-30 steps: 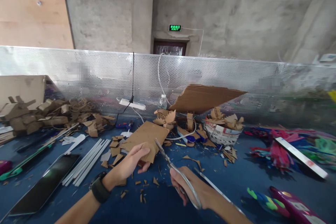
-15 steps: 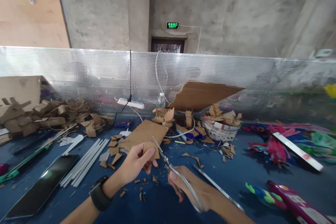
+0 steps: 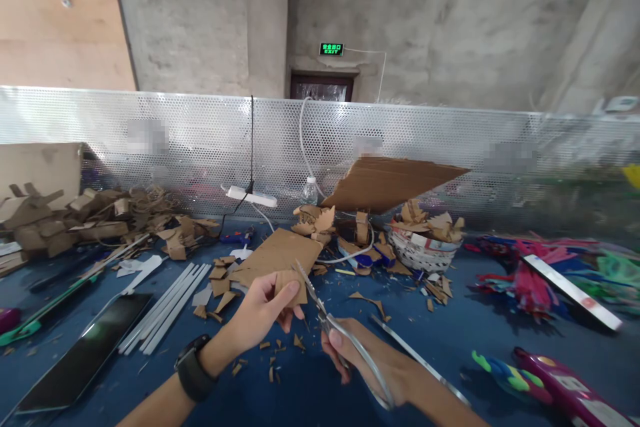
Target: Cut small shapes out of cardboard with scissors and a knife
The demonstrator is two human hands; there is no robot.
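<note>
Since the earlier frames the left hand has turned the small cardboard piece up toward the scissors, and the blades now sit right at its right edge; judged, a trimming cut is in progress. Left fingers pinch the piece above the blue table; the right hand is wrapped closed around the scissor handles. The piece is brown, flat, roughly rectangular, with scraps lying below.

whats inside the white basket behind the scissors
The white basket is heaped with brown cardboard scraps that rise above its rim. Whatever lies deeper under the heap, and the basket's bottom, is covered.
</note>
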